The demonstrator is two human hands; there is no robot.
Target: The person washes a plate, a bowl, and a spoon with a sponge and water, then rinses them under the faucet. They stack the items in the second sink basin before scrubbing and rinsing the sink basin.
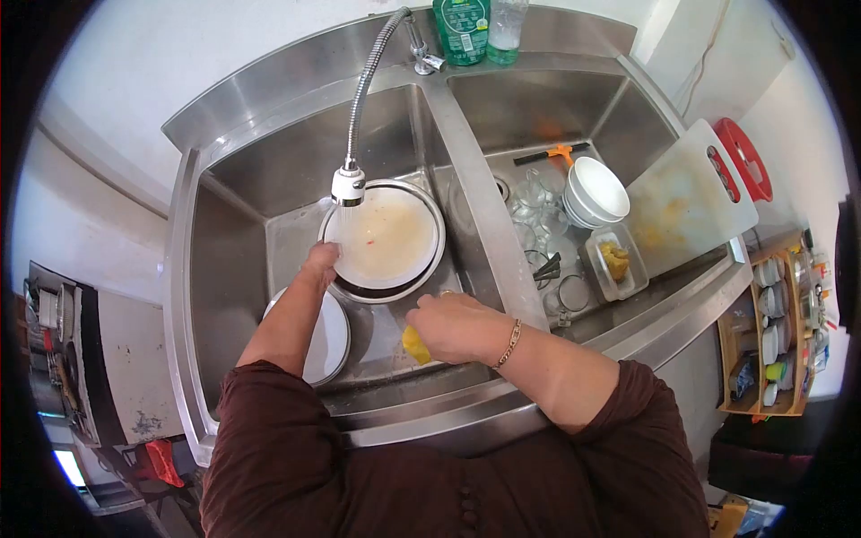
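Under the white tap head, a white plate with small food bits on it lies over a round metal basin in the left sink. My left hand is closed on the plate's left rim; its fingertips are partly hidden. A thin stream of water falls onto the plate. Lower down, my right hand grips a yellow sponge, apart from the plate. More white plates rest in the sink below my left forearm.
The right sink holds stacked white bowls, glasses, a plastic container and an orange-black tool. A cutting board leans at right. A green pouch and bottle stand behind. A steel divider separates the sinks.
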